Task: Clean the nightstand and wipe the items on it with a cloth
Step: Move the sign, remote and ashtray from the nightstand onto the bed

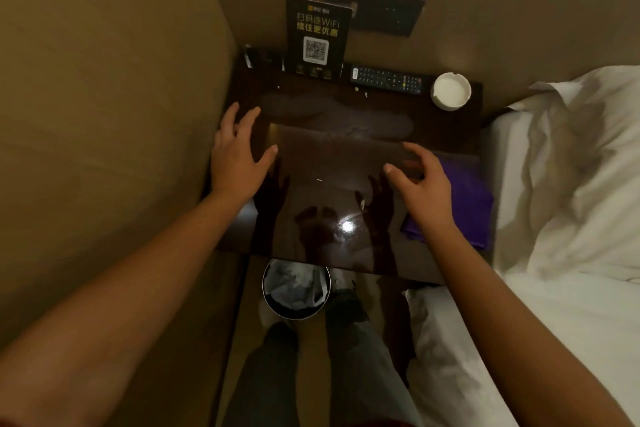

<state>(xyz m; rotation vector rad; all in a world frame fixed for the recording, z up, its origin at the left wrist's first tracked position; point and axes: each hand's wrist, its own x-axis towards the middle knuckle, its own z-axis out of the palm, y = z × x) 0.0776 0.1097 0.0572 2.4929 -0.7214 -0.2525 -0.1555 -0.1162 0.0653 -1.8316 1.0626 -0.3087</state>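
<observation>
- Hovering over the dark glossy tabletop (329, 156): both hands, seen from the single head view, spread low above its middle with nothing in either.
- Left hand (237, 152): fingers (247, 118) straight and splayed, thumb out, near the tabletop's wall-side edge; whether the palm touches the surface cannot be told.
- Right hand (420, 184): fingers loosely bent, thumb apart, empty; it sits just beside the cloth, likely placed to reach for it.
- Cloth (467, 198): purple, folded flat at the tabletop's bed-side front edge, partly under the right hand's outline; kept within reach, it seems, for wiping.
- Sign (317, 38): black card with a QR code, upright at the back against the wall, out of the wiping zone.
- Remote (388, 80): lying flat along the back edge, between sign and ashtray.
- Ashtray (450, 91): white, round, at the back corner by the bed.
- Smear: a dull cloudy patch across the tabletop's middle, judged to be what needs wiping.
- Bin (296, 288): on the floor below the front edge, lined, with crumpled waste inside.
- Bed (561, 218): white bedding right beside the tabletop.
</observation>
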